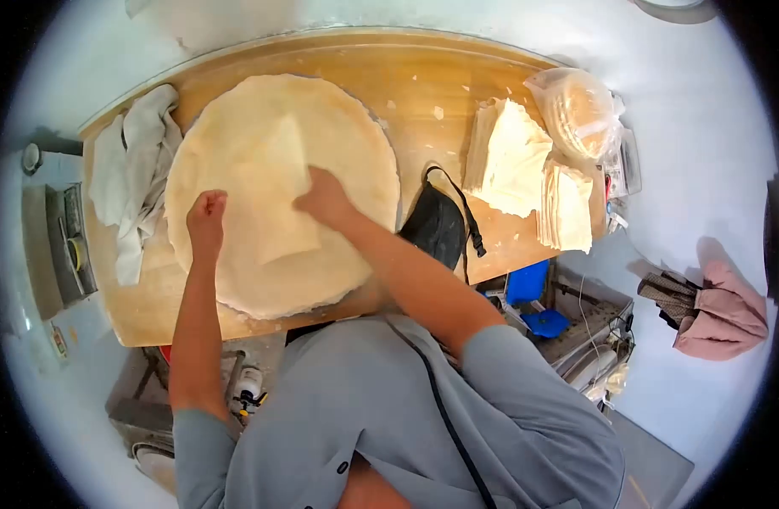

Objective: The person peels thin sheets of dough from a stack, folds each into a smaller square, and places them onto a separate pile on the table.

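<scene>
A large round stack of thin, pale flatbread sheets [279,293] lies on the wooden table in front of me. On its middle is a folded sheet of flatbread [266,220], roughly rectangular, pale and soft-edged. My left hand [206,222] is over the left part of the round, fingers curled together beside the folded sheet; whatever may be between them is hidden. At the right edge of the folded sheet is my right hand [326,200], its thumb stretched over the sheet and apart from the fingers.
A grey-white cloth [147,144] lies left of the round. To the right sit a black waist bag [436,225], folded flatbread stacks [508,161] [566,208] and a plastic bag of round flatbreads [580,110]. A blue folding stool [529,284] is below the table's right edge.
</scene>
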Demonstrator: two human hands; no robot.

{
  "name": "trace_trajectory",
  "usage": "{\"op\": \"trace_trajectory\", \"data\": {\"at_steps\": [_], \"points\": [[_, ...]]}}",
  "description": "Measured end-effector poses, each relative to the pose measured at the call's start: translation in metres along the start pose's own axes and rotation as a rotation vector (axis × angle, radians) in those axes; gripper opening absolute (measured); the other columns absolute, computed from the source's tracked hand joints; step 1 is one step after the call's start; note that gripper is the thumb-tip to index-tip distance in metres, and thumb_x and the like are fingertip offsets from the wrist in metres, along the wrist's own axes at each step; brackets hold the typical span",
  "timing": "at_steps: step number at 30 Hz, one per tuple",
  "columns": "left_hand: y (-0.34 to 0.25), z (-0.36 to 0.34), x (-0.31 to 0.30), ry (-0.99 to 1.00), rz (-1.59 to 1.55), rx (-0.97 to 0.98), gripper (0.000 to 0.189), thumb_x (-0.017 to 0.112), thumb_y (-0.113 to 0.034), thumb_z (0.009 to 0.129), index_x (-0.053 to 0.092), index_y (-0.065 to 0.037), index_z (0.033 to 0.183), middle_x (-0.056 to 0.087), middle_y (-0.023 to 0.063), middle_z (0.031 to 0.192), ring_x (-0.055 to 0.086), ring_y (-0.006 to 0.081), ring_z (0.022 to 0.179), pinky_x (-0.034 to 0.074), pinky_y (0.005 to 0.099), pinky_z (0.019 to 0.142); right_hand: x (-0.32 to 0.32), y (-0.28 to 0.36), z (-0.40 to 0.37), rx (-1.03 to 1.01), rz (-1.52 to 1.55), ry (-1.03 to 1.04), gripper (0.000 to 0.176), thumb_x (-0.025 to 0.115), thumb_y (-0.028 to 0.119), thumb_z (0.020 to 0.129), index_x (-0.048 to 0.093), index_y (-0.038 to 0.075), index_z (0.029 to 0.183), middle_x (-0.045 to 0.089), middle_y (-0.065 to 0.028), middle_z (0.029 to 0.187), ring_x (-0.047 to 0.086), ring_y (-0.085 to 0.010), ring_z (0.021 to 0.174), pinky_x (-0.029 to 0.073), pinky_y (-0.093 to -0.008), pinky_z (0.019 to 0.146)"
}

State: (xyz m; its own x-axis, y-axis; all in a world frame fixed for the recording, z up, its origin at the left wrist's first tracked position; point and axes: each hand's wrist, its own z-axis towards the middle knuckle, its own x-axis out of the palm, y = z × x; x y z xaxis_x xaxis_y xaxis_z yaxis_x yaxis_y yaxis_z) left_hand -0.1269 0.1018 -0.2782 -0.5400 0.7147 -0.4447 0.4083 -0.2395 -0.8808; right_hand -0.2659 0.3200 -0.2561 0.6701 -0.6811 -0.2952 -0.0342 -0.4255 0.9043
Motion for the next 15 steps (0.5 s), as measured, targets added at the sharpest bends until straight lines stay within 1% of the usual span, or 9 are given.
{"op": "trace_trajectory", "data": {"at_steps": [2,3,5,6,7,10,12,14,15], "points": [[-0.004,-0.02,-0.003,0.013,-0.057,-0.091,0.01,0.062,-0.008,0.092,0.068,-0.003,0.097,0.064,-0.0016,0.086,0.055,0.0065,0.075,0.045,0.0207,0.071,-0.055,0.016,-0.019,0.096,0.256,0.037,0.039,0.074,0.009,0.069,0.065,-0.002,0.106,0.069,-0.0079,0.093,0.064,-0.019,0.083,0.052,-0.0349,0.075],[-0.003,-0.031,-0.004,0.003,-0.057,-0.092,0.01,0.062,-0.008,0.092,0.068,-0.003,0.097,0.064,-0.0016,0.086,0.055,0.0065,0.075,0.045,0.0207,0.071,-0.077,0.012,-0.025,0.126,0.315,-0.062,0.04,0.074,0.007,0.071,0.065,-0.002,0.109,0.069,-0.0089,0.094,0.064,-0.0197,0.082,0.053,-0.0344,0.076],[0.002,-0.055,-0.005,0.05,-0.19,-0.133,0.01,0.061,-0.007,0.092,0.067,-0.002,0.098,0.065,-0.0001,0.087,0.056,0.0071,0.077,0.045,0.0213,0.072,-0.144,0.008,-0.039,0.134,0.212,-0.144,0.041,0.073,0.006,0.076,0.062,-0.002,0.114,0.07,-0.0095,0.097,0.066,-0.0187,0.083,0.056,-0.0347,0.076],[0.005,-0.066,-0.006,0.039,-0.191,-0.137,0.01,0.061,-0.007,0.092,0.067,-0.002,0.098,0.065,-0.0001,0.087,0.056,0.0071,0.077,0.045,0.0213,0.072,-0.177,-0.003,-0.046,0.118,0.051,-0.304,0.044,0.077,0.011,0.075,0.061,-0.004,0.114,0.07,-0.0124,0.097,0.068,-0.0218,0.081,0.056,-0.0364,0.075],[0.007,-0.077,-0.006,0.056,-0.231,-0.18,0.01,0.061,-0.008,0.092,0.066,-0.002,0.098,0.066,0.0013,0.089,0.057,0.0087,0.079,0.046,0.0231,0.074,-0.206,0.024,-0.063,0.07,0.271,-0.263,0.04,0.074,0.006,0.077,0.062,-0.002,0.114,0.069,-0.012,0.101,0.067,-0.0206,0.083,0.056,-0.0351,0.074],[0.018,-0.108,-0.007,0.09,-0.264,-0.167,0.01,0.059,-0.007,0.094,0.065,-0.002,0.099,0.067,0.0028,0.091,0.06,0.0106,0.083,0.048,0.025,0.077,-0.284,0.019,-0.096,-0.009,0.405,-0.432,0.047,0.071,0.001,0.079,0.057,-0.001,0.124,0.066,-0.0113,0.112,0.066,-0.0197,0.096,0.055,-0.0338,0.082],[0.017,-0.126,-0.007,0.069,-0.285,-0.264,0.01,0.059,-0.009,0.094,0.065,-0.002,0.1,0.067,0.003,0.091,0.061,0.0108,0.085,0.049,0.0256,0.078,-0.329,-0.02,-0.109,-0.092,0.497,-0.481,0.053,0.071,0.0,0.08,0.053,-0.001,0.129,0.065,-0.012,0.116,0.065,-0.0222,0.1,0.054,-0.0352,0.085],[0.017,-0.137,-0.006,0.057,-0.317,-0.309,0.012,0.059,-0.01,0.094,0.065,-0.003,0.102,0.067,0.0035,0.092,0.062,0.0112,0.086,0.049,0.0262,0.079,-0.375,-0.074,-0.119,0.032,0.529,-0.455,0.054,0.071,-0.002,0.079,0.052,-0.001,0.13,0.063,-0.0124,0.12,0.064,-0.0253,0.103,0.054,-0.0387,0.088],[0.018,-0.14,-0.006,0.087,-0.297,-0.316,0.013,0.06,-0.011,0.094,0.065,-0.003,0.102,0.067,0.004,0.094,0.062,0.0116,0.087,0.049,0.0265,0.079,-0.398,-0.129,-0.123,0.158,0.441,-0.545,0.056,0.072,-0.003,0.079,0.051,-0.001,0.131,0.064,-0.0125,0.119,0.064,-0.0264,0.103,0.054,-0.0398,0.089]]}}
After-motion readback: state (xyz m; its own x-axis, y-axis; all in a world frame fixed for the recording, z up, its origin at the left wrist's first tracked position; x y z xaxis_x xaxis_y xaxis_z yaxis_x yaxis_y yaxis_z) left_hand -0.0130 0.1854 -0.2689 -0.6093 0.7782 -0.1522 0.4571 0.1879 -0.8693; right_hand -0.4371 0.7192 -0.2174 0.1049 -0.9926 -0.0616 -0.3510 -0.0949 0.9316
